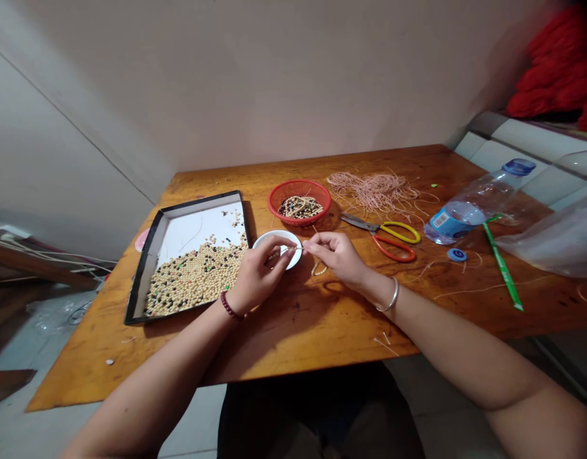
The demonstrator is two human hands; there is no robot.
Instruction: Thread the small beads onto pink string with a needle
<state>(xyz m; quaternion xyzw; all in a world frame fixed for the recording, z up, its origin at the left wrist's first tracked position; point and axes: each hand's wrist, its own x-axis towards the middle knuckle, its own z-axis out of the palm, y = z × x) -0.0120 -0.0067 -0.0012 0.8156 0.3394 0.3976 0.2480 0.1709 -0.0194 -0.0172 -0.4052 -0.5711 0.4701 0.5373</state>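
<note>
Thumb and forefinger pinched together, the left hand and right hand each grip a thin straight strand, too fine to tell thread from needle, at the round white bowl's right rim. A small cream-beaded loop sits under the right fingers. Black-rimmed rectangular tray just left; red plastic mesh basket behind. Brown wooden bench stretches to its front edge.

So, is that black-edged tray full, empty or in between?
In between: small beads cover the near part of the tray, while much of its white bottom shows toward the far side.
</note>
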